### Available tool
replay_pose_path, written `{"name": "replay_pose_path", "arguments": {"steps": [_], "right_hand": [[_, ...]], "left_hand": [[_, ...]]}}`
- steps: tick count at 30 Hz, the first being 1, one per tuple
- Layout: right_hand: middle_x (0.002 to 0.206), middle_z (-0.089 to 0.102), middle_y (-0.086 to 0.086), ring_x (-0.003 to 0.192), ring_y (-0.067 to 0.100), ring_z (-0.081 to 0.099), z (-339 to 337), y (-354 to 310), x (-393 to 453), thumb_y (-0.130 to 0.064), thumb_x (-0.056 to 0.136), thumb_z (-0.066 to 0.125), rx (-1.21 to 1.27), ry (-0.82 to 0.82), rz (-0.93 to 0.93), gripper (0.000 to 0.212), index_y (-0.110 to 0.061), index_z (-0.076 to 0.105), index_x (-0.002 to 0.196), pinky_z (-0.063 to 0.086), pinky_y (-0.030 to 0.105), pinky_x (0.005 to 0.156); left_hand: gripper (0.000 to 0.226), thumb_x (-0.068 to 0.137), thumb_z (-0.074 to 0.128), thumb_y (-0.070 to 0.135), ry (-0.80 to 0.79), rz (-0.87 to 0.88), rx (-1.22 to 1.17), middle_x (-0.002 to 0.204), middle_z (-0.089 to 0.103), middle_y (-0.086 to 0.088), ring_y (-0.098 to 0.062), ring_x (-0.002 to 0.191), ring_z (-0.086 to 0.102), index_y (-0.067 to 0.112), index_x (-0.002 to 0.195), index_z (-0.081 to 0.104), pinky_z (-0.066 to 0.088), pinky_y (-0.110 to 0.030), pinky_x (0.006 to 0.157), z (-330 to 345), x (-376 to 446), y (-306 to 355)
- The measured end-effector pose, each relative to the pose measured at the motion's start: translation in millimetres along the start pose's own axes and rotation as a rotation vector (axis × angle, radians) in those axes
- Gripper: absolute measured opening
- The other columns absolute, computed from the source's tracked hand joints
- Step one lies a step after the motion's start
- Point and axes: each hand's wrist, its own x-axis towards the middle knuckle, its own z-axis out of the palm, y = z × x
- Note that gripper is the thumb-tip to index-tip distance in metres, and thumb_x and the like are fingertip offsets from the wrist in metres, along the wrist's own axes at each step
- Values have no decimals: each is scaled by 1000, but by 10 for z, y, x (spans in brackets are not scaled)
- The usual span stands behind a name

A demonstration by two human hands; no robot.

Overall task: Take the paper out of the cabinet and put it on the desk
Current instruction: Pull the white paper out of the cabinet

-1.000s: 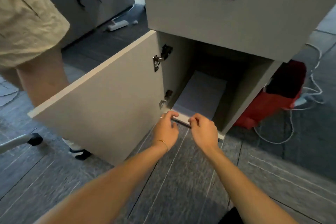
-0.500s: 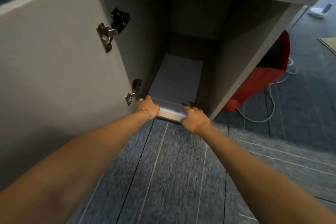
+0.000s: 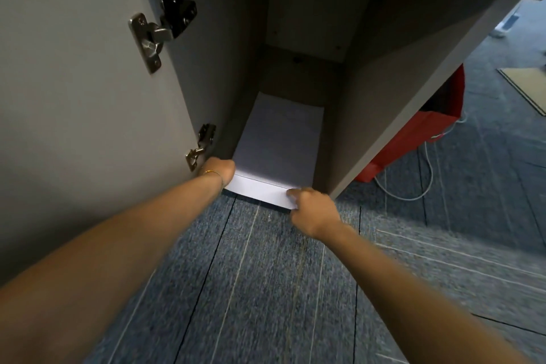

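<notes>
A thick white stack of paper (image 3: 277,139) lies flat on the floor of the open grey cabinet (image 3: 384,91), its near end sticking out past the cabinet's front edge. My left hand (image 3: 220,170) grips the stack's near left corner, fingers tucked under and hidden. My right hand (image 3: 313,211) holds the near right corner, thumb on top. The desk is not in view.
The cabinet door (image 3: 88,97) stands open on the left with two metal hinges (image 3: 153,35). A red bag (image 3: 413,136) and a white cable (image 3: 413,186) lie right of the cabinet on blue-grey carpet (image 3: 266,289). A flat board (image 3: 529,86) lies far right.
The view has closed in on the cabinet. My hands moved from the front edge to the stack's two near corners, and the paper's near end has slid out over the edge.
</notes>
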Motion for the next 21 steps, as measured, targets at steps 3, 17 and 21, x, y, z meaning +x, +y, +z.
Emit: {"name": "replay_pose_path", "arguments": {"steps": [3,17,21], "right_hand": [[146,51,18,127,39,55,-7,6,106,-19,93,54,88,82,88,56,-19,49,149,50,45,105],[143,63,11,125,32,62,142,76,-68,-10,90,52,193,7,72,43,-18,72,127,52,42,106],[96,76,11,80,27,71,222,151,-157,-23,101,47,424,190,367,29,-12,73,96,62,39,78]], "left_hand": [[49,87,45,21,-19,6,-4,130,62,-25,-43,117,61,-5,124,61,51,-42,98,20,-78,-42],[27,95,62,31,-289,-97,-243,102,67,-8,-23,81,65,8,109,62,61,-40,79,-84,-183,-261],[31,99,56,14,-350,-9,-250,131,60,-12,-27,95,68,9,129,51,61,-44,84,-156,-231,-278]]}}
